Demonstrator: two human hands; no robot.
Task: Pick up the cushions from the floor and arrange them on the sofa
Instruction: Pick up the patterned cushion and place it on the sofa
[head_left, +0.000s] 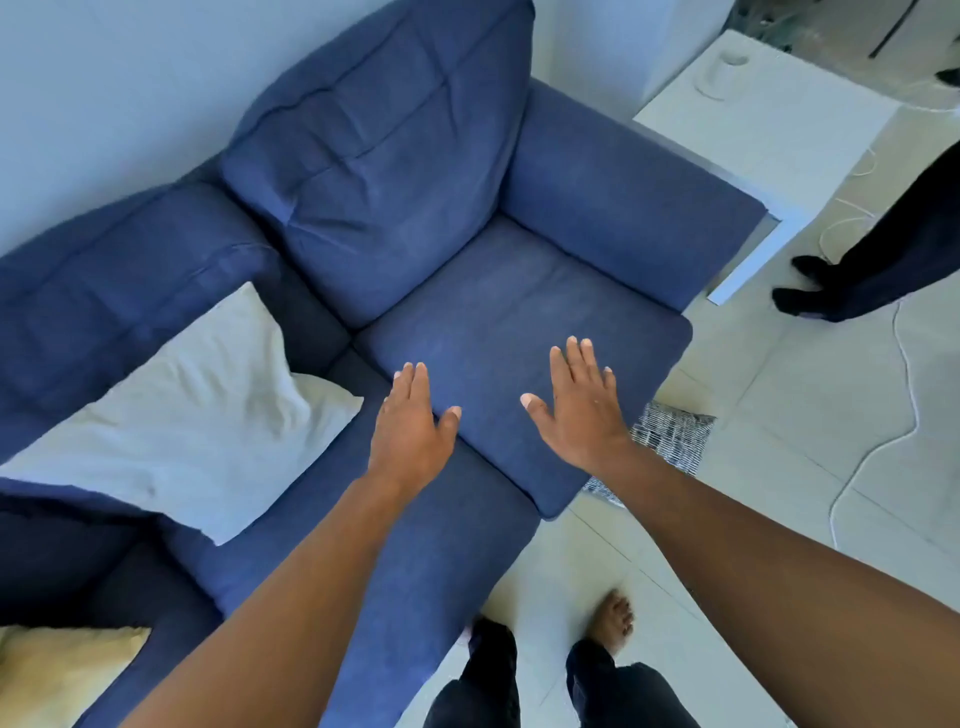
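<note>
Patterned cushion (670, 439) on floor beside sofa (467, 312), part-hidden by right arm.

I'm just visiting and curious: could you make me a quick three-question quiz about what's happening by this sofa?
1. True or false: the left hand and right hand are both empty.
2. Which cushion lies on the floor?
A. white cushion
B. patterned cushion
C. yellow cushion
3. Fill in: the hands are spread over the sofa's blue ____.

Key: 1 true; 2 B; 3 seat.
</note>
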